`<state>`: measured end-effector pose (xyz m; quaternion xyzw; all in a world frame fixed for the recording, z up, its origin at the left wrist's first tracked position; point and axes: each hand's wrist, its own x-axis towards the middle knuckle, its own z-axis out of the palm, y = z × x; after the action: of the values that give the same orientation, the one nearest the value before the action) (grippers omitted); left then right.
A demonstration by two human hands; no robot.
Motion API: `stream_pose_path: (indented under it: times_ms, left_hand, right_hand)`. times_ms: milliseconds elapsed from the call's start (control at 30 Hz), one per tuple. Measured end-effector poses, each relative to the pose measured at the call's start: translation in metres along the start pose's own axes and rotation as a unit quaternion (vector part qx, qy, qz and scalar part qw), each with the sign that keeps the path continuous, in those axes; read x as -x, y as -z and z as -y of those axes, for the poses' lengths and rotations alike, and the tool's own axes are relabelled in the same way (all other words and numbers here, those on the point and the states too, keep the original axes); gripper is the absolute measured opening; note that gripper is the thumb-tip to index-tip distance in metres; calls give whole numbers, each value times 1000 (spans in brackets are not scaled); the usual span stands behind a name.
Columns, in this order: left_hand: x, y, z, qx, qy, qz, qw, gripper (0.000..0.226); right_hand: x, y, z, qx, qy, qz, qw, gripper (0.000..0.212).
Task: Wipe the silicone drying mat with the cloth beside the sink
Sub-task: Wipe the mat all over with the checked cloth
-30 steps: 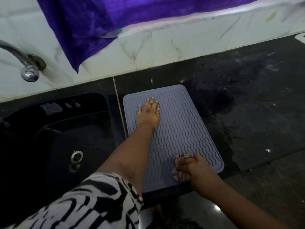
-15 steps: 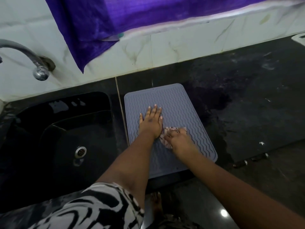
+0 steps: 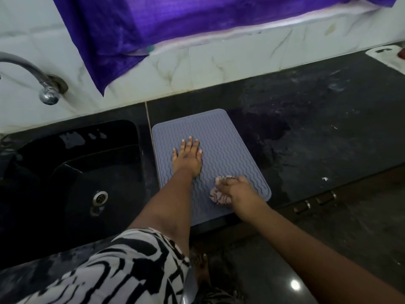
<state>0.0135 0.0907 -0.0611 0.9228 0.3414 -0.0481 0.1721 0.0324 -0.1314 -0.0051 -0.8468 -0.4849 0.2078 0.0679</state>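
Grey mat lies beside the sink, its far half bare; left hand presses flat, right hand grips the cloth, now nearer the near-right edge than before.

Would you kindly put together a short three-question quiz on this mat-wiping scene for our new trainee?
1. True or false: the left hand lies flat with straight fingers on the drying mat.
2. Which hand holds the cloth? A) left B) right C) neither
3. Fill in: the mat lies on the counter directly to the ____ of the sink.

Key
1. True.
2. B: the right hand has the bunched cloth in its grip, near the mat's front right corner.
3. Right.
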Motion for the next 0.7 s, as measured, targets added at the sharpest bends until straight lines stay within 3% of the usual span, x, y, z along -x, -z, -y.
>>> stream_pose_path:
  times_ms: [67, 167, 233, 300, 400, 467, 600, 700]
  left_hand:
    - [-1, -3, 0, -7, 1, -4, 1000, 52]
    - [-6, -4, 1, -8, 1, -11, 1000, 51]
    - [-5, -5, 2, -9, -2, -11, 1000, 52]
    - [-4, -3, 1, -7, -5, -3, 1000, 52]
    - [-5, 4, 0, -7, -6, 29, 1000, 53]
    - [-5, 11, 2, -5, -22, 54, 998, 54]
    - [-8, 28, 22, 15, -58, 43, 997, 51]
    - [-19, 43, 31, 15, -38, -7, 999, 53]
  right_hand:
    - [-3, -15, 10, 26, -67, 39, 997, 63]
    - [11, -34, 6, 72, -55, 50, 995, 71]
    - [23, -33, 1, 61, -55, 74, 994, 65]
    - [31, -25, 2, 43, -32, 46, 998, 43]
    - [33, 10, 1, -60, -15, 48, 997, 27]
    - [25, 40, 3, -167, -13, 43, 985, 26]
    - [-19, 72, 7, -151, -54, -29, 987, 28]
    - [-59, 90, 4, -205, -80, -17, 975, 34]
